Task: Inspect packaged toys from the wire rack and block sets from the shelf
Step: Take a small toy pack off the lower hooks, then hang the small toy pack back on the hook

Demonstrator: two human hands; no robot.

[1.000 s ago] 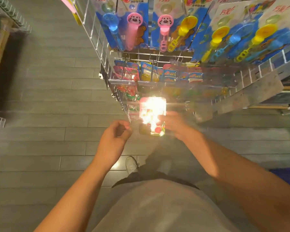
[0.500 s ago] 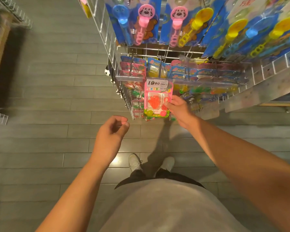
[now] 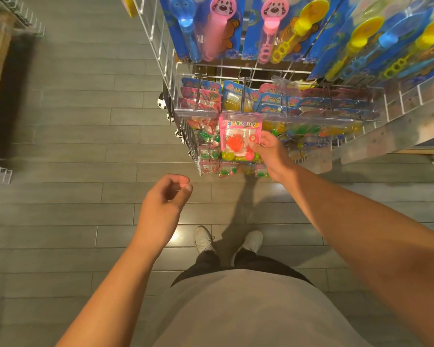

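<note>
At the wire rack (image 3: 186, 78), an upright pink toy pack (image 3: 239, 135) is pinched by the right hand (image 3: 268, 152), seemingly near its hook; the left hand (image 3: 164, 204), loosely curled and empty, hangs lower-left.

Pink-carded blister pack (image 3: 240, 132) with orange-red hand shape, yellow and pink balls inside. Far up the white wire rack (image 3: 161, 58): blue backing cards (image 3: 248, 33) bearing blue, pink and yellow bubble wands, the pink ones (image 3: 273, 11) dog-faced in black and white. Grey plank floor (image 3: 60, 146). Near: white shoes (image 3: 203, 239), black trousers, grey shirt (image 3: 248, 309).
</note>
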